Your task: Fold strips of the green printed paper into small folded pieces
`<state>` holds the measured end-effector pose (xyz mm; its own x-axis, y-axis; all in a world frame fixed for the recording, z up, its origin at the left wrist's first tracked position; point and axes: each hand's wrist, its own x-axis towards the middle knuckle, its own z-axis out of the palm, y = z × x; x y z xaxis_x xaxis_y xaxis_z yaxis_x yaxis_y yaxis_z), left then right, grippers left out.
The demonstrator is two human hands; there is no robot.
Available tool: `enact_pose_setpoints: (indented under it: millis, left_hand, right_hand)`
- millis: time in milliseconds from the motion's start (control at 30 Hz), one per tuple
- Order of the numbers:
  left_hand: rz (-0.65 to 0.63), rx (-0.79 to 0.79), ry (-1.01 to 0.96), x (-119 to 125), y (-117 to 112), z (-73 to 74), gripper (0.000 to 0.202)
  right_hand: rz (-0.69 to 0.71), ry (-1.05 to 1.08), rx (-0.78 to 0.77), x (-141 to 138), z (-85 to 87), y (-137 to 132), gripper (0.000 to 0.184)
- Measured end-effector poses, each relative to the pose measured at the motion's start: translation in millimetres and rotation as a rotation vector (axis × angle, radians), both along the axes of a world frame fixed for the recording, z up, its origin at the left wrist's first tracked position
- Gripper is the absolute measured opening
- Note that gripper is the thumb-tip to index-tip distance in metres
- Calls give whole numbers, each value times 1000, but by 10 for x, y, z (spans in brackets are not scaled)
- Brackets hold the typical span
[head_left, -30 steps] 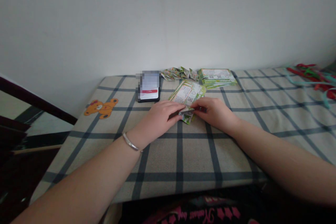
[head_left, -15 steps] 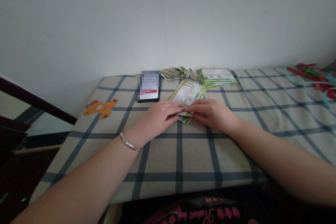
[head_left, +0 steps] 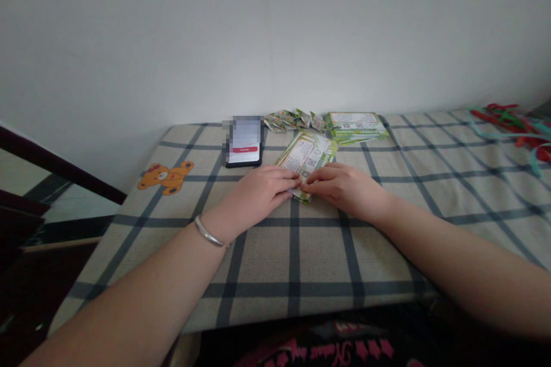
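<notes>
Evidently we pinch the green paper (head_left: 307, 153) at six o'clock, left hand (head_left: 262, 190) beside right hand (head_left: 350, 190), perhaps flattening it.

One head-worn camera looks forward and down — across the nearby table (head_left: 322, 258), toward the wall (head_left: 275, 40).

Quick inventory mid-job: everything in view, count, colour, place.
Wall: one, pale grey, behind.
Tablecloth: one, beige, dark checks, lower half.
Printed sheets: count unclear, green and white, centre.
Folded pieces: several, mostly green, by wall.
Printed pile: one, green and white, right of folded pieces.
Phone: one, black, left of folded pieces.
Bear figure: one, orange, tablecloth's left part.
Strips: several, red, green, teal, far right.
Slanted bar: one, dark, left edge.
Garment: one, black and pink, bottom.
Bracelet: one, silver, lower left.
Left hand: one, bare, touching printed sheets.
Right hand: one, bare, touching printed sheets.
</notes>
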<state>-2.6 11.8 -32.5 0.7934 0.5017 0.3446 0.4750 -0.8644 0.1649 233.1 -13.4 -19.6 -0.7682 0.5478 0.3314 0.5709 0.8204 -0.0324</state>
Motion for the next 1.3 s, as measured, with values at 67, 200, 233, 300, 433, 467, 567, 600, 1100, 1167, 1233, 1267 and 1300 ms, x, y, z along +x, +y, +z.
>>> enact_pose_setpoints:
  millis: [67, 200, 233, 300, 433, 467, 567, 600, 1100, 1167, 1233, 1267, 1300]
  left_hand:
    - [1, -1, 6, 2, -12, 8, 26]
    - [74, -43, -2, 4, -62, 41, 29]
    - [121, -60, -5, 4, -78, 53, 28]
    - [202, -100, -14, 6, -109, 83, 23]
    - [284, -163, -60, 24, -143, 122, 15]
    - [310, -173, -83, 31, -143, 122, 15]
    - [332, -169, -143, 51, -134, 105, 13]
    - [339, -162, -158, 58, -130, 98, 13]
    - [384, -382, -321, 167, -180, -2, 3]
    - [378, -406, -330, 161, -171, -9, 4]
    - [366, -432, -341, 159, -166, -14, 6]
    - [361, -442, -354, 162, -167, -16, 8]
    - [364, -451, -373, 169, -170, -19, 10]
  right_hand:
    - [1, -30, 9, -3, 9, -2, 24]
    - [-41, -58, 29, -7, 12, -22, 22]
    - [-51, -55, 32, -6, 8, -28, 22]
    - [-63, -24, 27, 1, -4, -34, 22]
    - [-87, 100, -22, 16, -32, -27, 22]
    - [-93, 122, -29, 17, -37, -24, 22]
    - [-112, 160, -35, 5, -50, -18, 22]
    - [-117, 168, -37, -2, -54, -18, 22]
    - [-277, 165, -2, -91, -62, -79, 19]
    - [-293, 166, 0, -98, -69, -78, 15]
    - [-303, 192, -14, -105, -77, -73, 10]
    - [-302, 211, -25, -109, -79, -70, 8]
    - [-295, 231, -37, -113, -79, -68, 6]
